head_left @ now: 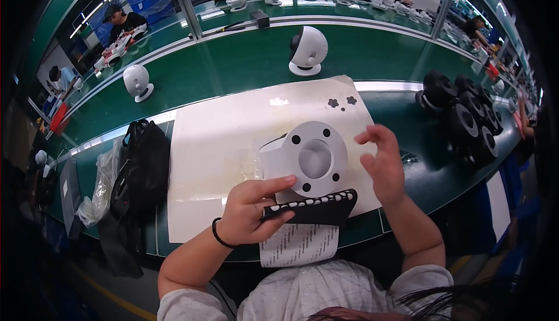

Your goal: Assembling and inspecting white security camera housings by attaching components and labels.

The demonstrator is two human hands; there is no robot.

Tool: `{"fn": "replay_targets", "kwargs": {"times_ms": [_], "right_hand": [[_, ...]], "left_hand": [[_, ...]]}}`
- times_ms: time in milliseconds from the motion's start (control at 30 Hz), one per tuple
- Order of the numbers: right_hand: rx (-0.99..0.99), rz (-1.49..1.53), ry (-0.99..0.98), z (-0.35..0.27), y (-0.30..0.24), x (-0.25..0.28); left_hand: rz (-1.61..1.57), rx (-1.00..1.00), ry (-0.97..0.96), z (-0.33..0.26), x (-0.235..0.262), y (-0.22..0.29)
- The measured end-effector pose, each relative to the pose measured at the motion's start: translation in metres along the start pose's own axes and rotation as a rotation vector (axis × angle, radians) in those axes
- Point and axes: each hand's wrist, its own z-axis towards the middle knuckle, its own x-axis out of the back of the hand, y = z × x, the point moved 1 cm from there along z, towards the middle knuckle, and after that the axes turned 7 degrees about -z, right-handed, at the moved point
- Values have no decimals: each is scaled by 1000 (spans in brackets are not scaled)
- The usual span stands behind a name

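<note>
**Black strip pinched in left hand, white housing just above it**

Black and thin, the sticker strip [311, 207] sits clamped between my left hand [251, 211]'s thumb and curled fingers, its upper edge scalloped with pale cut-outs. Index finger lies along the top, its tip touching the lower rim of the white round housing [308, 158]. A white printed sheet [298, 244] hangs below the strip; its upper part is hidden behind strip and hand.

My right hand [381, 163] is raised just right of the housing, fingers loosely spread and bent, holding nothing I can make out. Whether a fingertip carries a small sticker, I cannot tell.

Housing faces up at me: flat disc, central recess, dark dots round it. Its rear body is partly hidden by clear wrapping. It rests on a white mat [221, 140] on the green bench [233, 64].

Farther out: black bag [140, 169] left, black speaker parts [466, 117] right, two white round units [307, 50] beyond.
</note>
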Motion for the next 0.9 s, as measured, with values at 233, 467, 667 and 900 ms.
{"fn": "replay_targets", "kwargs": {"times_ms": [233, 467, 667, 900], "right_hand": [[-566, 235, -520, 65, -20, -9], [-122, -184, -303, 156, 11, -59], [697, -1206, -103, 194, 135, -124], [156, -1068, -322, 184, 151, -117]], "left_hand": [[27, -111, 46, -2, -3, -2], [14, -34, -67, -5, 1, -10], [2, 134, -153, -6, 6, -17], [-41, 166, -145, -8, 7, -19]]}}
